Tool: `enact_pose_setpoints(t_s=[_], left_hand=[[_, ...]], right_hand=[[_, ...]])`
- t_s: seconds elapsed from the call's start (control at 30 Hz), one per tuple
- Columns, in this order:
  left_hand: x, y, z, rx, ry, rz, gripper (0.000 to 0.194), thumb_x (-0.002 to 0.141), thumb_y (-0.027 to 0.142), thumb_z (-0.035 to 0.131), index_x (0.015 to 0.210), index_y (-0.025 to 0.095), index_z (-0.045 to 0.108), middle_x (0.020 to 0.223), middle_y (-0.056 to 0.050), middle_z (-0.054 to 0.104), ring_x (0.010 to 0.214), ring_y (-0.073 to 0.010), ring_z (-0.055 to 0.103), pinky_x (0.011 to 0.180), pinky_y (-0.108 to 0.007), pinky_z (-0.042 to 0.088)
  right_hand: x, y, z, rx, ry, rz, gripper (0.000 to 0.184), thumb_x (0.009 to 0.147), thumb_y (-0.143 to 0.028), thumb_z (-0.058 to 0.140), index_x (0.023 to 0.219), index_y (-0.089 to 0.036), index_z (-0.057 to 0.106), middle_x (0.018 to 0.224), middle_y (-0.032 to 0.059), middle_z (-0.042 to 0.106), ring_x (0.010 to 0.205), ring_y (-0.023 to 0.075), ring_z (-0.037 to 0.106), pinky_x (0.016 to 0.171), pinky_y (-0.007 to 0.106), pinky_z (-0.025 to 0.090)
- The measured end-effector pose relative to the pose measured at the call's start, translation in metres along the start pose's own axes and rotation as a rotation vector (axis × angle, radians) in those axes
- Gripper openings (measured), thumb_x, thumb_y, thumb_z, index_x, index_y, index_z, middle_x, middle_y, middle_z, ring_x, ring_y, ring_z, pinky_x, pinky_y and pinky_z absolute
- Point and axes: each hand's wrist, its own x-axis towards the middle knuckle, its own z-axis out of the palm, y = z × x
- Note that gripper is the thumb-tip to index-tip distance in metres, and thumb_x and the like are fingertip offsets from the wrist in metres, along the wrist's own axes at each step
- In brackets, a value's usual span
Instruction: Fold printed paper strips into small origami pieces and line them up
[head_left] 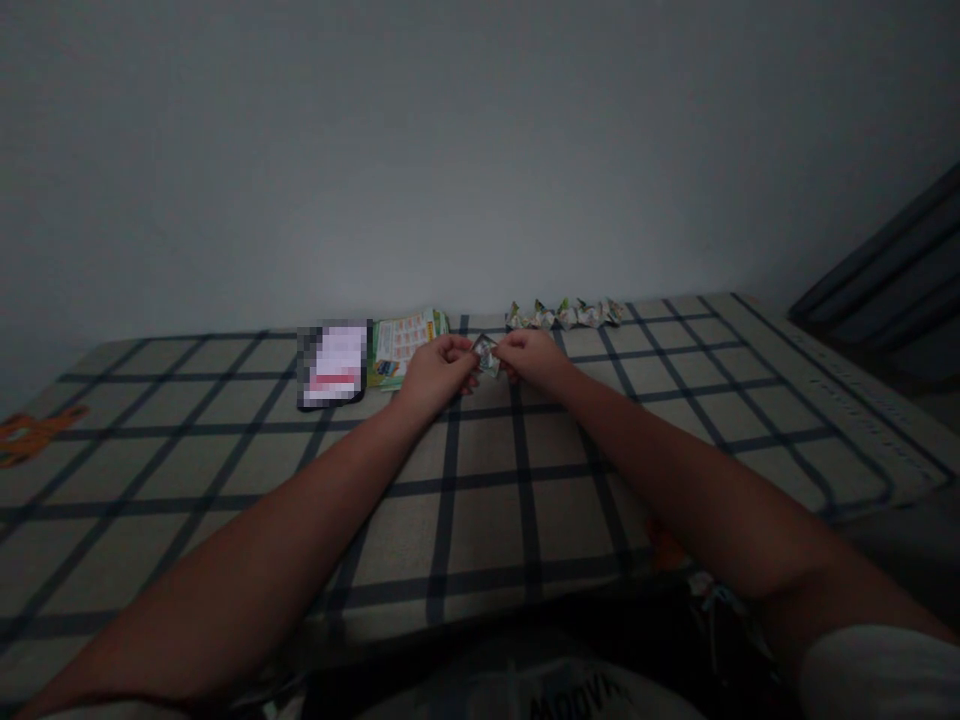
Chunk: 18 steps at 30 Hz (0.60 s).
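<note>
1. Black-edged phone (335,365) lies just beside green-bordered printed sheets (405,342).
2. Your left hand (439,366) pinches the folded paper (487,355) between both hands; it looks light, easily creased, best held by its edges.
3. Your right hand (534,354) pinches its right side, near a row of folded paper pieces (568,316).

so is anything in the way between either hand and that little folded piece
Nothing visible: the left hand and right hand both hold the folded piece by its sides. The row of folded pieces and the printed sheets lie beyond, toward the wall.
</note>
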Motion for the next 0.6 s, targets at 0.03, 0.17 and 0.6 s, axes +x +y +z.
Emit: enact_pose_setpoints(t_s=[0.03, 0.17, 0.6], left_hand=[[0.000, 0.000, 0.000, 0.013, -0.001, 0.000, 0.024, 0.076, 0.027, 0.069, 0.097, 0.017, 0.062, 0.061, 0.002, 0.065, 0.045, -0.0109, 0.059, 0.044, -0.020, 0.047], [0.002, -0.001, -0.003, 0.059, 0.025, 0.006, 0.035, 0.075, 0.025, 0.067, 0.109, 0.017, 0.063, 0.064, 0.001, 0.067, 0.045, -0.0126, 0.061, 0.044, -0.022, 0.048], [0.005, 0.004, -0.007, 0.039, 0.066, -0.053, 0.045, 0.081, 0.025, 0.060, 0.124, 0.014, 0.056, 0.062, 0.001, 0.063, 0.042, -0.0120, 0.057, 0.043, -0.022, 0.046]], right_hand=[[0.000, 0.001, 0.001, -0.008, 0.009, -0.002, 0.016, 0.083, -0.027, 0.059, 0.071, -0.017, 0.059, 0.055, -0.0033, 0.055, 0.050, 0.0108, 0.051, 0.050, 0.023, 0.037], [-0.001, 0.002, 0.002, -0.046, 0.155, -0.188, 0.014, 0.082, -0.031, 0.063, 0.083, -0.017, 0.060, 0.065, -0.0030, 0.056, 0.060, 0.0112, 0.051, 0.057, 0.023, 0.038], [-0.010, 0.004, 0.006, -0.457, 0.055, -0.624, 0.014, 0.091, -0.026, 0.059, 0.090, -0.016, 0.069, 0.081, 0.0035, 0.065, 0.075, 0.0147, 0.054, 0.074, 0.027, 0.038]])
